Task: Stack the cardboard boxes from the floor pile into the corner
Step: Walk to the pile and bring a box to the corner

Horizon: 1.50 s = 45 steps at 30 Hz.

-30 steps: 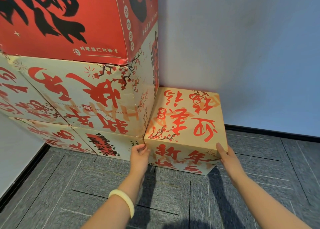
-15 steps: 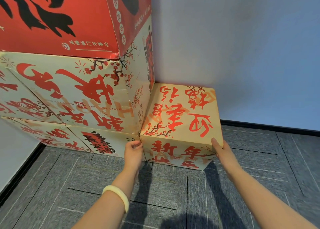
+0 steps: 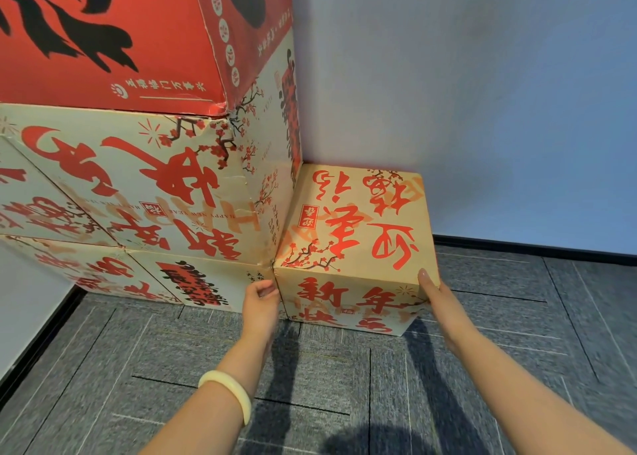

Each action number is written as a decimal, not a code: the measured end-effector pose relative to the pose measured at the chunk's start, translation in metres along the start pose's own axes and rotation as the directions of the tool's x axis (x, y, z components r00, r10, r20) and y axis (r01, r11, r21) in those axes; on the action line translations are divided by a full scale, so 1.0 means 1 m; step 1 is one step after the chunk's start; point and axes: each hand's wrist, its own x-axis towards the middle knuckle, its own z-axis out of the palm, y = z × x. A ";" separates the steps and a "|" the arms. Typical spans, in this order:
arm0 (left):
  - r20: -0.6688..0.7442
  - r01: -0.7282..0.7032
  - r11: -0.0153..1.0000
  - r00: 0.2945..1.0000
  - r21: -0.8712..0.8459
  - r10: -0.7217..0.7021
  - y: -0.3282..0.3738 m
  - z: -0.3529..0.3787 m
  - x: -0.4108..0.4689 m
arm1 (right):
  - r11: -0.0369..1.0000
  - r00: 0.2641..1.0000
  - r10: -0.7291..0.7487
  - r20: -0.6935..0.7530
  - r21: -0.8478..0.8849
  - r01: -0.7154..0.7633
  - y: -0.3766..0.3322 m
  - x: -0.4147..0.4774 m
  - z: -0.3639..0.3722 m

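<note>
Both grips are on the small box point(image 3: 355, 227). The left hand point(image 3: 260, 304) curls its fingers at the near left upright edge, where box meets stack point(image 3: 155, 185). The right hand point(image 3: 435, 294) clasps the near right corner, thumb laid up the corner, fingers hidden round the side.

Location: the box sits on the floor point(image 3: 310, 368), back face at the wall point(image 3: 482, 92), left face touching the stack in the room's corner. A red box point(image 3: 103, 41) is uppermost in view.

Progress, as judged: this placement is all but complete. Letting go remains, as do any boxes left in the pile, which is out of view.

Condition: tan card, red characters and blossom print, edges square, no crushing seen.
</note>
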 end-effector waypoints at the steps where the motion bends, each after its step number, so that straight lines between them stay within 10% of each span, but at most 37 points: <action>1: -0.001 0.003 1.000 1.000 -0.001 -0.003 0.000 0.000 0.000 | 1.000 1.000 0.002 0.004 0.003 -0.002 0.001 0.000 -0.001; 12: 0.013 0.043 0.994 0.999 0.098 -0.044 -0.009 -0.004 0.000 | 1.000 0.996 0.006 0.091 0.009 -0.007 0.006 -0.002 -0.004; 23: 0.196 0.218 0.961 0.948 0.171 -0.250 -0.020 -0.020 -0.050 | 0.917 0.913 0.364 0.184 -0.240 -0.317 0.017 -0.045 -0.009; 32: 0.222 0.367 0.927 0.900 0.079 -0.376 0.090 -0.073 -0.152 | 0.911 0.885 0.413 0.216 -0.114 -0.397 -0.058 -0.158 0.010; 45: -0.095 0.576 0.789 0.791 -0.213 -0.604 0.192 -0.277 -0.412 | 0.850 0.765 0.516 0.386 -0.344 -0.400 -0.221 -0.424 0.005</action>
